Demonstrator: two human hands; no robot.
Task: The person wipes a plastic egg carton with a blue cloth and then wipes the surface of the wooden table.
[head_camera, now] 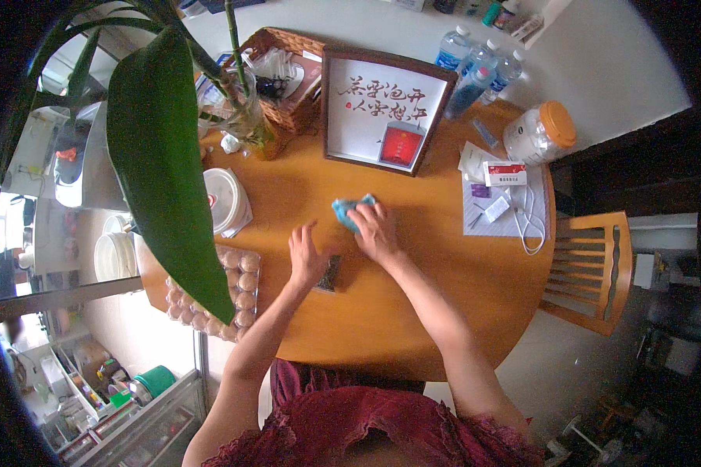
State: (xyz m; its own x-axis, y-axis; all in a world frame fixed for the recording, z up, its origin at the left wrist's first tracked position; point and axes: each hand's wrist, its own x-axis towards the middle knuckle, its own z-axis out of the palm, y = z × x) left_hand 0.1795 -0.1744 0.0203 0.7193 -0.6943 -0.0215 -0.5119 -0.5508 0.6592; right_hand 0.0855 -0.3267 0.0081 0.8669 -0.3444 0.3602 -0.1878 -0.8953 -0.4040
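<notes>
My right hand (376, 233) grips a crumpled blue cloth (345, 211) against the wooden table (420, 303), a little in front of a dark-framed picture (379, 111). To its left, my left hand (308, 257) has its fingers apart and holds nothing. Partly behind that hand, a small dark flat packet (328, 274) lies on the tabletop. Further left sits a clear plastic tray of brown eggs (246, 283), partly covered by a large green leaf (157, 163). Behind the tray is a white lidded tub (227, 201).
A wicker basket (286, 36) and a glass vase (257, 125) with plant stems stand at the back left. Several water bottles (454, 45) and an orange-lidded jar (528, 139) are at the back right. Small boxes and a white cable (525, 225) lie on a mat (481, 225). A wooden chair (610, 271) stands right.
</notes>
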